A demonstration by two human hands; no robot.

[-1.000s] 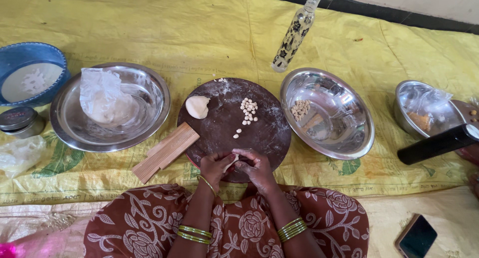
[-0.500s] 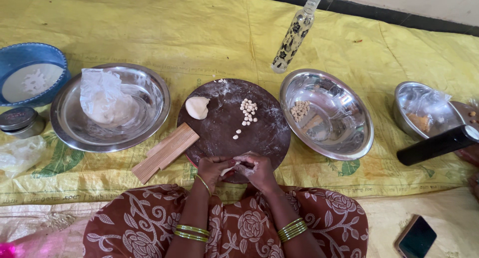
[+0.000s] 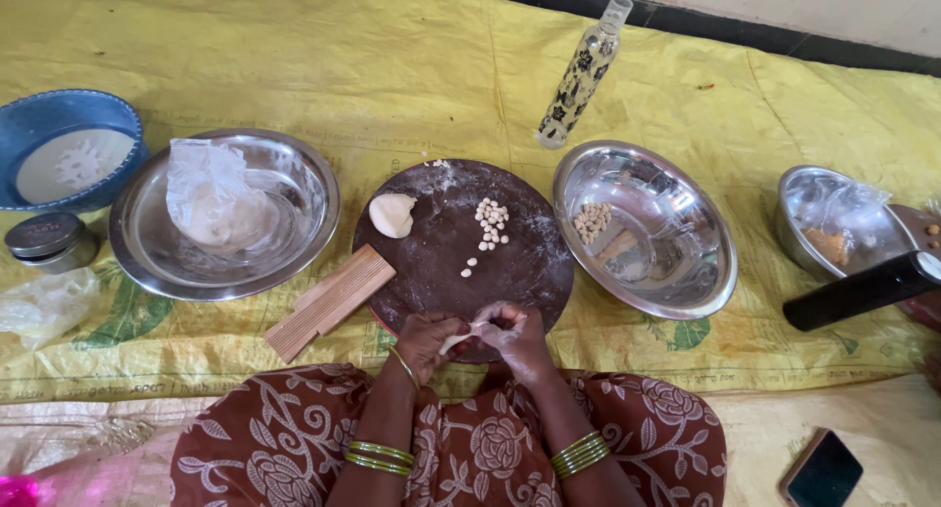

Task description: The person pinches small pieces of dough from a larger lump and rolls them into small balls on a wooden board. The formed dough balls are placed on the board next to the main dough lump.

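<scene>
**Two hands, one strip of dough**

Two hands meet at the bottom centre of the frame, over the near edge of the one round dark board (image 3: 461,262). I see my left hand (image 3: 427,342) and right hand (image 3: 517,337) with fingers narrowed, pinching a single thin strip of dough (image 3: 459,339) between them. A second ago the hands were pressed close together; now they sit a little apart and the strip shows stretched between them.

Just left of the hands lies one ridged wooden block (image 3: 330,302), overlapping the board's edge. On the board I count one lump of dough (image 3: 392,214) at its upper left and roughly a dozen small dough pellets (image 3: 489,223) near its middle; these have not moved.

Further out stand three steel bowls: a left bowl (image 3: 309,179) holding a plastic bag, a middle bowl (image 3: 686,262) with more pellets, and a right bowl (image 3: 799,228) at the frame's right edge. One small tin (image 3: 49,241) and one blue basin (image 3: 59,115) sit at the far left. One patterned bottle (image 3: 580,73) lies at the top centre.
</scene>
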